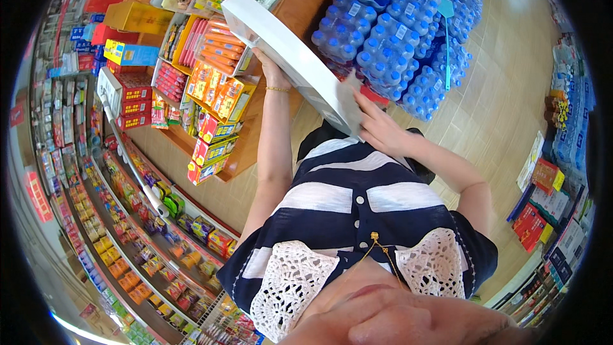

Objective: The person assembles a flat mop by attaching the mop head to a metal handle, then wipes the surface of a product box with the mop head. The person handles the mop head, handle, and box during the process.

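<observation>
I hold a long flat white box (287, 51) tilted in front of me, above a wooden display stand (255, 147). My left hand (271, 73) grips it from underneath near its middle, a thin bracelet on the wrist. My right hand (377, 124) holds the box's near end and presses a crumpled grey-white cloth (348, 99) against its surface. The far end of the box reaches over trays of orange and red packets (214, 41).
Shrink-wrapped packs of blue-capped water bottles (396, 32) are stacked on the tiled floor ahead right. Shelves of small colourful packets (128, 243) curve along my left. Yellow and red cartons (131, 19) sit at the stand's far side. More boxed goods (543, 198) line the right.
</observation>
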### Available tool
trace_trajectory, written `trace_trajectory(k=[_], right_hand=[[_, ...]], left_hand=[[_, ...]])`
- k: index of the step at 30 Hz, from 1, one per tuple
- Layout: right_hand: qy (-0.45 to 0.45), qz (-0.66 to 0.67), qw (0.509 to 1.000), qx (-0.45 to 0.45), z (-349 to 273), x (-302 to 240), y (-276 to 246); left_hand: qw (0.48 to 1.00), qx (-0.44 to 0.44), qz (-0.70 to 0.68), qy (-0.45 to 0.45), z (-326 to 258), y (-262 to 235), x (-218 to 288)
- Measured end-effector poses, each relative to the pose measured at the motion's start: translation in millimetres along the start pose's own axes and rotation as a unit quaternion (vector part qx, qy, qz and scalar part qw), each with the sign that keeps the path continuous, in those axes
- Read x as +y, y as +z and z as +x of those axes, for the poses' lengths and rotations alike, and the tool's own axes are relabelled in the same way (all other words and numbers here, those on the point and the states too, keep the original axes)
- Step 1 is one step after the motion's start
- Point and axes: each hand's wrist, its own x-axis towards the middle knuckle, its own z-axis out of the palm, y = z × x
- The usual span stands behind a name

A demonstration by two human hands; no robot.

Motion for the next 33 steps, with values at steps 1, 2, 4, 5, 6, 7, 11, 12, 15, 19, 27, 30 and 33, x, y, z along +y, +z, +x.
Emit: trace_trajectory(k=[1, 2, 4, 5, 6, 7, 11, 12, 15, 19, 27, 30, 33], right_hand=[[-0.024, -0.031, 0.999, 0.023, 16, -4, -3], [-0.049, -0.061, 0.995, 0.063, 39, -8, -8], [-0.067, -0.085, 0.986, 0.126, 85, -6, -24], [-0.066, -0.074, 0.984, 0.148, 103, 0, -32], [-0.044, -0.016, 0.989, 0.137, 115, 3, -40], [-0.018, 0.044, 0.991, 0.126, 119, 6, -44], [-0.022, 0.017, 0.999, 0.021, 70, -13, -37], [-0.032, -0.089, 0.995, 0.015, 49, -15, -31], [0.004, -0.202, 0.978, -0.050, 4, -27, -31], [-0.033, -0.153, 0.980, 0.127, -7, -5, -29], [0.185, 0.224, 0.957, -0.010, 7, 66, -30], [0.250, 0.322, 0.913, 0.004, -9, 74, -34], [0.266, 0.538, 0.800, 0.022, -24, 72, -39]], left_hand=[[1.000, 0.000, 0.003, 0.001, 1, 1, 0], [1.000, -0.008, 0.024, 0.002, -1, 6, -1], [0.992, -0.111, 0.030, 0.045, -5, 17, -2], [0.984, -0.161, 0.031, 0.066, -7, 21, -2], [0.964, -0.243, 0.019, 0.103, -6, 22, 2], [0.960, -0.254, 0.030, 0.110, -13, 29, 5], [0.976, -0.161, -0.046, 0.137, 12, -8, 4], [0.925, -0.339, -0.143, 0.092, 19, -15, 8], [0.918, -0.348, -0.175, 0.076, 31, -31, 13], [0.975, -0.161, -0.092, 0.121, 16, 0, 32], [0.979, -0.105, -0.137, 0.106, -15, 52, 31], [0.977, -0.114, -0.157, 0.087, -4, 49, 35], [0.974, -0.113, -0.181, 0.072, 12, 41, 34]])
